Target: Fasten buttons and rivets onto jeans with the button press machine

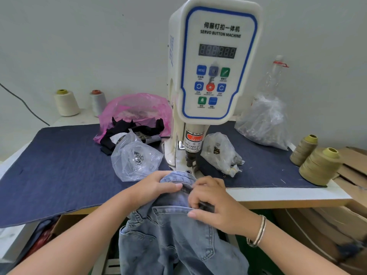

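We see the jeans [174, 231] bunched at the surface's [278, 193] front edge, waistband just below the button press machine [214, 62]. Dark denim cloth [59, 165] covers the surface, open at left; bags and thread cones crowd right. Our left hand [156, 185] and right hand [214, 203] both pinch the waistband
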{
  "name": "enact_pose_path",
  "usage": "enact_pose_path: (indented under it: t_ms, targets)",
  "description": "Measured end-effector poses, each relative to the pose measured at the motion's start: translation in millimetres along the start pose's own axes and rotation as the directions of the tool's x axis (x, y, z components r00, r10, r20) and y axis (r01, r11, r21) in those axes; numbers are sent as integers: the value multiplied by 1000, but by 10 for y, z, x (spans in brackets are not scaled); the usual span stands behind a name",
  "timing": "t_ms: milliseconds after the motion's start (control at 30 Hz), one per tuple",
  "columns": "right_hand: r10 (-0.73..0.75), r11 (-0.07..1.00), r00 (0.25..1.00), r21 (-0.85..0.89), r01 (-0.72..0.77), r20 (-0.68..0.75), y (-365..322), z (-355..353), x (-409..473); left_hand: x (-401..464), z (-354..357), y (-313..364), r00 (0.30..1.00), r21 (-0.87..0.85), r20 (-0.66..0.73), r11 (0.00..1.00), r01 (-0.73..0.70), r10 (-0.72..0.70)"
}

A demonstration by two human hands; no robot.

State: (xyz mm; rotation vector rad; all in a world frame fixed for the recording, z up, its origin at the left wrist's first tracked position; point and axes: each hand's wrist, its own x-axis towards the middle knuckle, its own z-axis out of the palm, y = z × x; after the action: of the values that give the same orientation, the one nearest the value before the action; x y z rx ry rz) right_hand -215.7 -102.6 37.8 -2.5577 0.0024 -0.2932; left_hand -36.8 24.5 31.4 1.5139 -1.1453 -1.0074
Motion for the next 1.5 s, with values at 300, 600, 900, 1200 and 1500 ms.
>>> enact_pose_path:
  t_ms: [300, 600, 900, 1200, 1500]
  targets:
    - [142, 938, 964, 342, -59, -224, 27, 73, 6, -488, 347, -219, 659, 799, -258, 539, -265, 706]
    - [267, 867, 918, 488, -96, -294, -3, 87, 79, -457, 394, -298, 984, 371, -127, 926, -67, 122]
    - [506, 797, 795, 534, -282, -335, 296, 180, 453, 15, 171, -194, 905, 122, -410, 990, -71, 115]
    - [649, 583, 742, 735, -346, -165, 455, 221, 510, 150, 67, -211, 938, -1, -346, 1000, -7, 6]
    - [652, 572, 743, 742, -349, -152, 457, 218, 509, 177, 31, -243, 951, -53, -308, 999, -5, -12]
